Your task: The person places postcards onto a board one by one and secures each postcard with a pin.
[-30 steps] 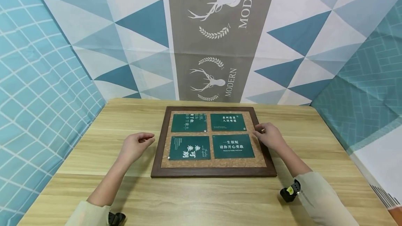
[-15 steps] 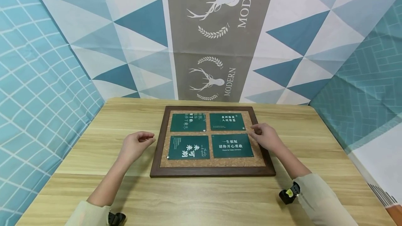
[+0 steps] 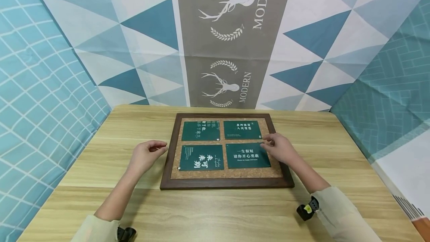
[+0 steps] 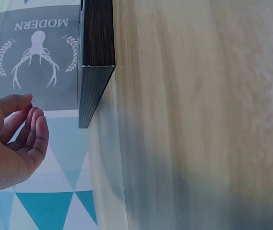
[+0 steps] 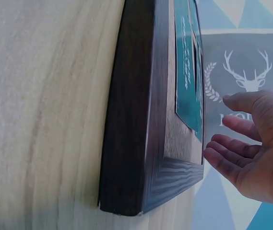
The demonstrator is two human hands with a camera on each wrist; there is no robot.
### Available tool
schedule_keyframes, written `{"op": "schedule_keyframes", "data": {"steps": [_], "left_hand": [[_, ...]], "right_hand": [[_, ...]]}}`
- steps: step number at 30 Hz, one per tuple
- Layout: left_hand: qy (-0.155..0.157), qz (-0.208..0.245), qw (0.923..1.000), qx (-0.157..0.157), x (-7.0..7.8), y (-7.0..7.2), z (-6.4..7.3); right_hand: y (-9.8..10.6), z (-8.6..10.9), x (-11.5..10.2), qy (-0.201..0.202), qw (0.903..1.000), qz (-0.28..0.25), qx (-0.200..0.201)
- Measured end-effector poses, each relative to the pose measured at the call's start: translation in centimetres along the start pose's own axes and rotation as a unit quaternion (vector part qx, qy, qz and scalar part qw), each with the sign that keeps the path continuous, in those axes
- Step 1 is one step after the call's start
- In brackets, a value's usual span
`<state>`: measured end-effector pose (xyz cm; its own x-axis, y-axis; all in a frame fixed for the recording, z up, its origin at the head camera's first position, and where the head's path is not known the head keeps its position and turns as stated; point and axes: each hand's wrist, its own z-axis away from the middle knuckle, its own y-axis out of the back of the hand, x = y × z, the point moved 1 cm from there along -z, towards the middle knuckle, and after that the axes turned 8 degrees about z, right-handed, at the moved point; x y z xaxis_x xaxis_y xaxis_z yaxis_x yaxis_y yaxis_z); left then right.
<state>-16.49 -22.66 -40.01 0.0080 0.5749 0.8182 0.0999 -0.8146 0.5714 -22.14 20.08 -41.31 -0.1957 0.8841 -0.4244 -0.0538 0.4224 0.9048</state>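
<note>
A brown-framed cork board (image 3: 227,174) lies on the table with several dark green cards on it. My right hand (image 3: 280,148) hovers over its right side, fingertips near the right edges of the upper right card (image 3: 240,133) and lower right card (image 3: 248,163). In the right wrist view, thumb and fingers stand apart with nothing between them. Left of the frame my left hand (image 3: 145,157) is held above the table, thumb tip close to the index fingertip. I cannot tell whether something tiny is pinched there. Small shiny pins (image 3: 260,136) show at card corners.
The board rests on a light wood table (image 3: 208,212). Behind the table hangs a patterned backdrop (image 3: 228,47) with triangles and deer heads, and tiled-pattern cloth (image 3: 43,85) borders the left.
My right hand has moved left from the frame's right edge to over the cards' right edges. The left hand stays nearly in place. The whole head view has shifted slightly.
</note>
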Motion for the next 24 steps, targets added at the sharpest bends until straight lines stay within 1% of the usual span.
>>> {"op": "schedule_keyframes", "data": {"steps": [5,10,14,17,24], "left_hand": [[0.004,0.01,0.9999,-0.009,0.1,-0.3,0.0],[0.008,0.015,0.9997,-0.016,0.2,-0.7,-0.1],[0.007,0.019,0.9996,-0.022,0.6,-0.9,0.0],[0.003,0.02,0.9996,-0.02,1.0,-1.2,0.0],[0.003,0.034,0.9992,-0.022,1.6,-2.7,-0.2]], "right_hand": [[-0.2,0.1,-0.4,0.007,1.0,-0.001,-0.007],[-0.5,0.2,-0.8,0.023,0.9997,0.003,-0.01],[-0.8,0.2,-1.1,0.04,0.999,0.014,-0.013],[-0.9,0.4,-1.4,0.049,0.9985,0.019,-0.016],[-1.3,0.5,-2.0,0.058,0.9974,0.019,-0.037]]}}
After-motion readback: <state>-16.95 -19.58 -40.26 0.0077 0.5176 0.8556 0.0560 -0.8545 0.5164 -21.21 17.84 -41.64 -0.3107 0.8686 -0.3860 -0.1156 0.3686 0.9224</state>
